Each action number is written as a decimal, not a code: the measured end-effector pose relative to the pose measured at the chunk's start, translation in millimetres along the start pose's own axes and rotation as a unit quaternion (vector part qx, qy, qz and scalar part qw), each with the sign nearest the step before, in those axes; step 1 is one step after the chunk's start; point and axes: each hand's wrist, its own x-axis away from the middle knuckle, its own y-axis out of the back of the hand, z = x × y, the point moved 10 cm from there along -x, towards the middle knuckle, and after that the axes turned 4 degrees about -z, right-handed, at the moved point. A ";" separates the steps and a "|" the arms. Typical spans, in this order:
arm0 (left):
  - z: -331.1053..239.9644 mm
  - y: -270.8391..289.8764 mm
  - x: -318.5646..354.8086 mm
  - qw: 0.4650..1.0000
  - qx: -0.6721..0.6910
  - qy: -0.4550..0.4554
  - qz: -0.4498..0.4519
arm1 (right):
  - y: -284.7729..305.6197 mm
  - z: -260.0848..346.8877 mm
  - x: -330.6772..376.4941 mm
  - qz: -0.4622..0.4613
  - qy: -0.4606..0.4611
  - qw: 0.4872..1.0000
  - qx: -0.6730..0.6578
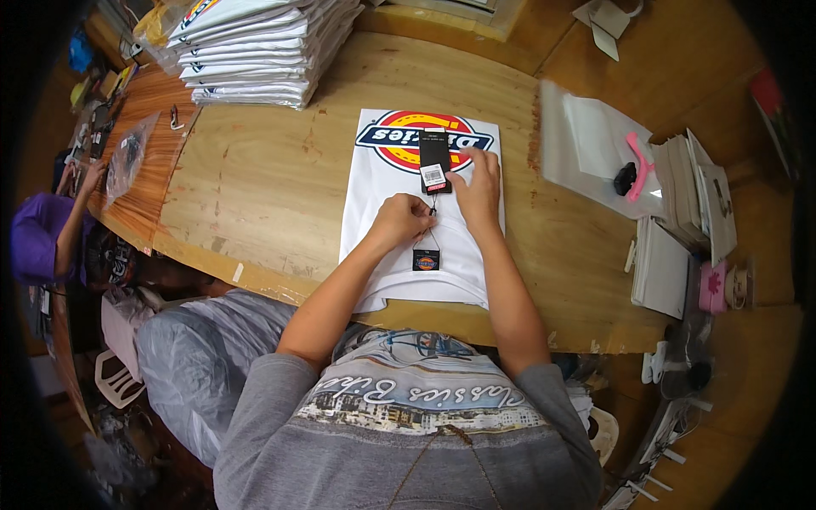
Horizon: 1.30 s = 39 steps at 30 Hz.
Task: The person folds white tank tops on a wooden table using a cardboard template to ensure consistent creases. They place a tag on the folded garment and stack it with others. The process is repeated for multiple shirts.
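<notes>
A folded white T-shirt [371, 270] with a red, yellow and blue printed logo lies flat in front of me, its neckline toward me. On top of it rests a black hang tag [433, 154] with a white barcode sticker. A thin dark string [434, 201] runs from the tag toward the square black neck label [426, 260]. My left hand [401, 223] is closed, pinching the string just below the tag. Beside the tag's right edge is my right hand [478, 192], its thumb and fingers apart; whether the thumb touches the tag I cannot tell.
A tall stack of folded white T-shirts [255, 64] stands at the far left of the wooden table [272, 187]. To the right are clear plastic bags [586, 127], a pink-handled tool [639, 167] and upright cards [680, 187]. Another person in purple [41, 238] sits at far left.
</notes>
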 end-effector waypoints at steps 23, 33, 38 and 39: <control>14.3 -6.5 -5.4 0.994 0.106 -0.004 0.007 | -45.1 -27.5 66.2 0.248 -0.212 0.883 -0.337; 19.5 -5.6 -3.1 0.996 0.082 -0.020 -0.021 | -35.9 -10.3 59.4 0.230 -0.100 0.927 -0.279; 22.2 -9.1 -6.5 0.980 0.186 0.052 0.046 | -42.3 -15.8 63.4 0.272 -0.143 0.893 -0.329; 21.2 -7.9 -6.5 0.976 0.200 0.071 0.056 | -42.4 -14.3 62.5 0.280 -0.150 0.882 -0.348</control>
